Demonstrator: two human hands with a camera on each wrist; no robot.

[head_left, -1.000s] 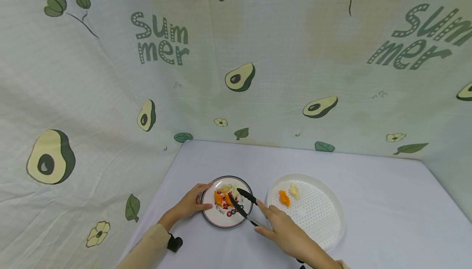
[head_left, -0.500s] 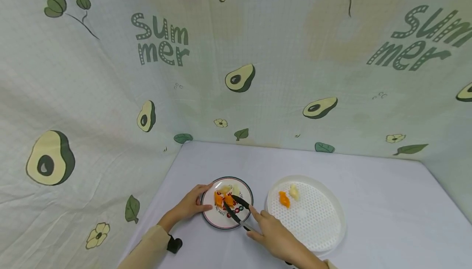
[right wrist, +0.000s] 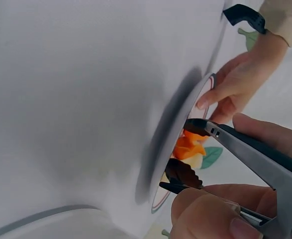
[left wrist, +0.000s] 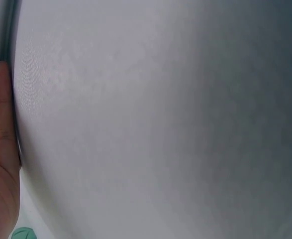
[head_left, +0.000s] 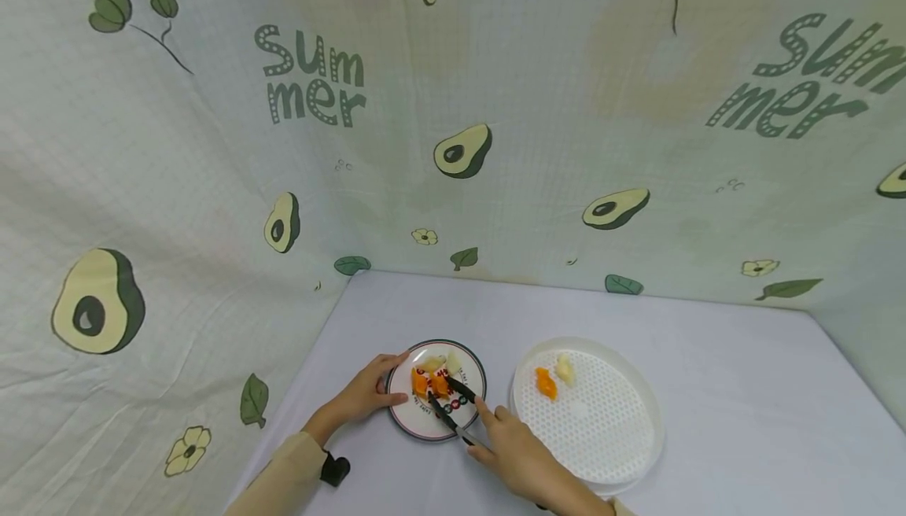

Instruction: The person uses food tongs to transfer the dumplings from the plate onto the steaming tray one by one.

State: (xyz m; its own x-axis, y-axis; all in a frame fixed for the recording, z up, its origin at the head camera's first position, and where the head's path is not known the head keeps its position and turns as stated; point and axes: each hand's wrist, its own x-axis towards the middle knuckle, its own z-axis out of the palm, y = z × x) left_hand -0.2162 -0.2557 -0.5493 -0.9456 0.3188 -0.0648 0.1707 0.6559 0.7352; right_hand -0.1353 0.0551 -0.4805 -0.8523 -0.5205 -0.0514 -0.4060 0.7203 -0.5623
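My left hand [head_left: 368,386] grips the left rim of a small white plate [head_left: 406,412] with a dark and red edge and printed lettering. On the plate lie orange pieces [head_left: 440,386] and pale yellow pieces [head_left: 453,363]; their kind is unclear. My right hand [head_left: 520,453] holds tongs [head_left: 447,420] with black tips. Low over the plate, the spread tips stand on either side of the nearer orange piece; whether they touch it is unclear. In the right wrist view, fingers and thumb press the tongs' metal arms [right wrist: 250,159] from both sides.
To the right of the plate stands a round white tray [head_left: 616,422] with a dimpled bottom. One orange piece [head_left: 546,383] and one pale yellow piece [head_left: 565,369] lie in it. A printed cloth [head_left: 524,217] hangs behind the table [head_left: 736,390].
My right hand and the tongs have moved left and down over the plate, from the pale pieces to the nearer orange piece. The left hand has stayed on the rim.
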